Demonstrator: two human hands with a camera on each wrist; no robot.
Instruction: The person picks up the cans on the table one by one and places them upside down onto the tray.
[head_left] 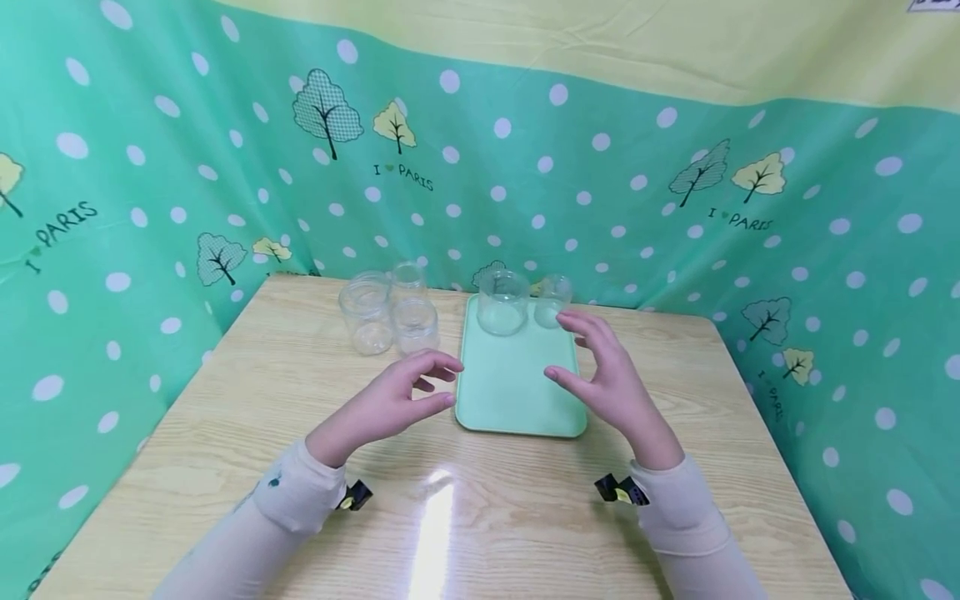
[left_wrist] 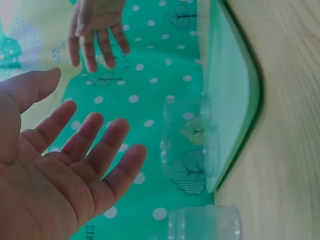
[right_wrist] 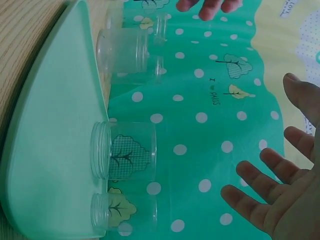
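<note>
Wood-grain table [head_left: 225, 417], green tray [head_left: 513, 387], clear jars [head_left: 367, 312] beside it

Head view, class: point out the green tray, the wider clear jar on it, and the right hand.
Green tray [head_left: 510, 387]: head view, its bare surface.
Wider clear jar [head_left: 502, 305]: head view, its side wall.
Right hand [head_left: 617, 377]: head view, back of the hand.

On my feed, a curtained booth [head_left: 112, 242], polka-dot cloth [head_left: 517, 167] beyond left hand [head_left: 390, 402] and right hand [head_left: 613, 379], wood-grain table [head_left: 675, 375] beneath them
</note>
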